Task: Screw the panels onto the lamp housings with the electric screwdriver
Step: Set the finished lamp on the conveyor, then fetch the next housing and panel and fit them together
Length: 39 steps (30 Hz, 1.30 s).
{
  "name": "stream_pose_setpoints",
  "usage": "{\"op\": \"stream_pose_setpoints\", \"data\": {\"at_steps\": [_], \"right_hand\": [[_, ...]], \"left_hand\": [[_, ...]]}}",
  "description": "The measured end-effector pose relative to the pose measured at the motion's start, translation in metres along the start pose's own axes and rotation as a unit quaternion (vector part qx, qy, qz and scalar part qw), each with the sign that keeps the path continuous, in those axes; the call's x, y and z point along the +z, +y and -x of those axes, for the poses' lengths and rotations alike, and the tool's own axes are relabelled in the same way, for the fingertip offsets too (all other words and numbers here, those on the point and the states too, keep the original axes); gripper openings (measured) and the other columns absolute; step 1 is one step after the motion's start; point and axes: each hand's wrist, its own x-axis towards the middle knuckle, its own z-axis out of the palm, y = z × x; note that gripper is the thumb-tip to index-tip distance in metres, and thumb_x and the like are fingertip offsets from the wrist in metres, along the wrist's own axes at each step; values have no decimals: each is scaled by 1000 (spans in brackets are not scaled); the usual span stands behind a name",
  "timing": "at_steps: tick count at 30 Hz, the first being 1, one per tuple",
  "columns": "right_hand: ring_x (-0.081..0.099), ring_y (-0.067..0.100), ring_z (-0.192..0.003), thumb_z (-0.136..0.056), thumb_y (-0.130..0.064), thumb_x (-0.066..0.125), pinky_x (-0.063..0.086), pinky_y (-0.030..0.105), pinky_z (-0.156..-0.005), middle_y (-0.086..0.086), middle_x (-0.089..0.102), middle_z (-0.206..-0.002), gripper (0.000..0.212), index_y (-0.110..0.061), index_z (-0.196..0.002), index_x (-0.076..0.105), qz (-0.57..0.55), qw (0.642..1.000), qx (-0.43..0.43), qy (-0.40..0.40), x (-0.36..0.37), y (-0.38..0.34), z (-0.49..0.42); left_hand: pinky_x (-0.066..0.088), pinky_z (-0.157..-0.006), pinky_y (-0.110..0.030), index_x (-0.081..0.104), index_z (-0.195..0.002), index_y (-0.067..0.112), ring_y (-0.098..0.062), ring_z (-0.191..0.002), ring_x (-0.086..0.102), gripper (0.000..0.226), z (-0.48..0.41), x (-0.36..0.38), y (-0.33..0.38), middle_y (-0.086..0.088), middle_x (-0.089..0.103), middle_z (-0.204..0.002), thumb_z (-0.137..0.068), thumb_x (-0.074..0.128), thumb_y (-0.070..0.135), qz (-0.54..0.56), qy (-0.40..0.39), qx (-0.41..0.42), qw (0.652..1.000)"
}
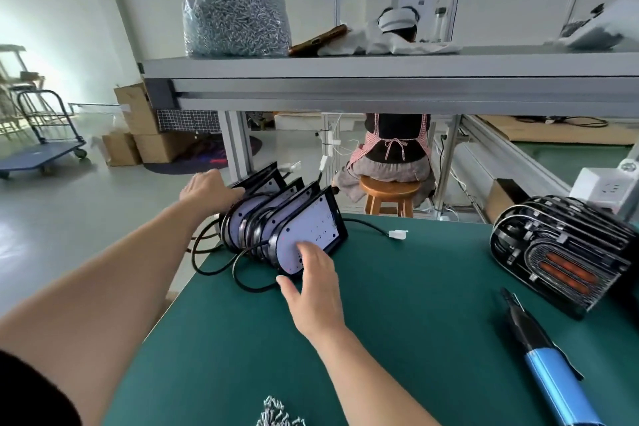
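At a green bench [397, 304], a worker steadies a leaning row of panels [283, 228] at the far left corner. The left hand [207, 188] rests on the rearmost panel; whether its fingers grip cannot be told. The right hand [316, 284] lies flat, fingers spread, against the white face of the front panel. The screwdriver [546, 360] lies untouched at right, near stacked housings [563, 249]. Loose screws [276, 415] sit at the near edge.

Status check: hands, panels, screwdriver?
Left hand on row's far end, right hand flat on front panel. Electric screwdriver lies untouched. Nothing in the way.
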Motion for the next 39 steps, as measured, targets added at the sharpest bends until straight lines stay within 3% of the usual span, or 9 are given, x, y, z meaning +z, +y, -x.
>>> {"op": "stream_pose_setpoints", "data": {"at_steps": [4,7,11,23,26,29,31,36,39], "right_hand": [[41,19,-122,-90,-33,73,36,31,-107,-2,44,-132,47,-20,-128,49,53,997,-40,29,13,-1,-17],[40,24,-121,-87,-27,74,38,34,-106,5,43,-130,41,-16,-119,51,79,994,-68,43,19,1,-22],[36,27,-132,-86,-11,71,40,35,-107,9,38,-143,34,-14,-113,49,78,992,-85,46,21,2,-21],[38,29,-132,-86,-11,66,45,37,-103,10,37,-151,32,-13,-115,52,110,987,-106,53,-13,-9,29],[35,26,-132,-87,-12,65,52,35,-89,6,34,-152,34,-15,-116,49,111,988,-97,54,-25,-12,47],[28,24,-135,-92,-12,60,48,33,-77,1,26,-155,32,-17,-119,45,121,988,-89,35,-37,-12,56],[26,24,-136,-95,-12,55,42,31,-78,1,22,-157,31,-17,-124,43,143,986,-88,11,-44,-10,57],[33,26,-129,-96,-11,52,44,31,-86,0,28,-157,35,-14,-131,44,183,978,-103,-10,-62,-6,62],[38,26,-126,-93,-7,52,44,32,-91,0,36,-153,36,-12,-129,48,191,974,-120,-13,-74,-1,72]], "left_hand": [[45,-79,-35,62,-116,0,-35,-102,58,68,-27,6,-13,-19,64,-116,-89,58,62,-16,-67,-3,998],[45,-88,-35,61,-120,2,-31,-103,56,74,-37,11,-19,-15,62,-117,-88,56,69,1,-103,14,995],[43,-94,-36,59,-120,6,-28,-106,53,60,-40,15,-22,-10,57,-118,-92,58,59,63,-138,48,987],[47,-92,-42,64,-106,6,-31,-102,60,44,8,12,-21,-13,64,-106,-94,63,48,80,-180,119,973],[47,-87,-41,64,-103,8,-30,-98,61,39,21,19,-15,-11,65,-102,-92,66,46,98,-184,135,969],[46,-82,-38,63,-101,8,-29,-95,60,37,26,23,-5,-11,64,-101,-94,65,43,83,-175,142,971],[45,-81,-36,62,-104,5,-29,-95,60,38,27,24,0,-13,64,-103,-96,61,42,42,-168,139,975],[44,-70,-32,60,-103,8,-27,-88,61,43,26,31,-4,-9,65,-94,-98,52,51,5,-150,99,984],[46,-76,-34,58,-111,10,-29,-92,60,53,25,33,-8,-9,64,-100,-95,49,60,-6,-139,83,987]]}}
